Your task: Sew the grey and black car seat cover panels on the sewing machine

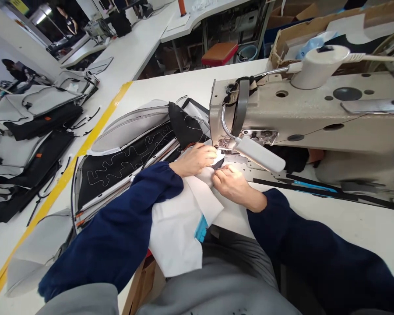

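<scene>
Both my hands are at the needle area of a sewing machine (249, 105), under its small lit lamp (259, 154). My left hand (197, 159) is closed on a sewn cover (175, 218), white on its underside, close beside the presser foot. My right hand (230, 183) pinches the near edge of the same cover, where a dark strip shows between the hands. White fabric hangs from there over the table edge, with a blue piece (201, 228) at its lower part. A black panel with wavy stitching (124, 164) lies to the left. The needle tip is hidden.
Yellow tape (107, 114) crosses the white table at left. Beyond it lie stacked grey and black covers (36, 118). Blue-handled scissors (310, 186) lie by the machine base. Behind are a red stool (219, 53) and a cardboard box (285, 39). Other people are far left.
</scene>
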`<state>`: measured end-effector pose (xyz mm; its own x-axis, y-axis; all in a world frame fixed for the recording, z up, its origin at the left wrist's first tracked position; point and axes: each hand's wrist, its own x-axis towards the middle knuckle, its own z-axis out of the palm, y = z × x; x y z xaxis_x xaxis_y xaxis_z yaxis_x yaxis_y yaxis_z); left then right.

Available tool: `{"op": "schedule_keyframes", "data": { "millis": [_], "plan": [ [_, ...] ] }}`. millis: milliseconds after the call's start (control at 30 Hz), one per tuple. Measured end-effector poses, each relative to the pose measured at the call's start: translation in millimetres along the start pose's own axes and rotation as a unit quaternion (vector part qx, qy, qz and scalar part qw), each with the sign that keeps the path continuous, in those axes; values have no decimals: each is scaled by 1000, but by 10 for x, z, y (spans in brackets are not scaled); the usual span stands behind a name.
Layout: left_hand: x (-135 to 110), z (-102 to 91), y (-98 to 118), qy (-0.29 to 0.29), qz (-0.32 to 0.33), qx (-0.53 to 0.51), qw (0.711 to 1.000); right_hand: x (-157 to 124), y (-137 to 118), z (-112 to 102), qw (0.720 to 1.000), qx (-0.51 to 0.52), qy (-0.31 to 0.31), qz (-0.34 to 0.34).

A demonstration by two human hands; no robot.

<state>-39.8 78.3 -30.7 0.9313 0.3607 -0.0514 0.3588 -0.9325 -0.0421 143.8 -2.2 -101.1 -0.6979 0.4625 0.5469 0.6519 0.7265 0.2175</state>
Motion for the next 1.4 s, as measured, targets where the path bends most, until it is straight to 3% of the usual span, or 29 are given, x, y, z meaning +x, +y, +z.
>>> {"op": "schedule_keyframes", "data": {
  "millis": [100,300,467,733,1000,1400],
  "plan": [
    [36,-20,9,-16,8,-12,1000,-52,24,-30,1000,9,7,10],
    [121,-75,113,-57,-44,-14,997,-90,73,-17,999,-8,-9,37],
    [232,-38,188,-56,-66,-24,996,-120,58,26,998,-26,-8,61],
    [273,14,326,-50,-89,-38,994,-145,-291,-121,991,-47,-123,-15],
    [293,4,301,-62,-97,-55,992,207,-450,-92,970,-6,-237,49],
    [381,127,105,-69,-122,-35,989,212,-347,139,974,-7,-209,92]
  ]
}}
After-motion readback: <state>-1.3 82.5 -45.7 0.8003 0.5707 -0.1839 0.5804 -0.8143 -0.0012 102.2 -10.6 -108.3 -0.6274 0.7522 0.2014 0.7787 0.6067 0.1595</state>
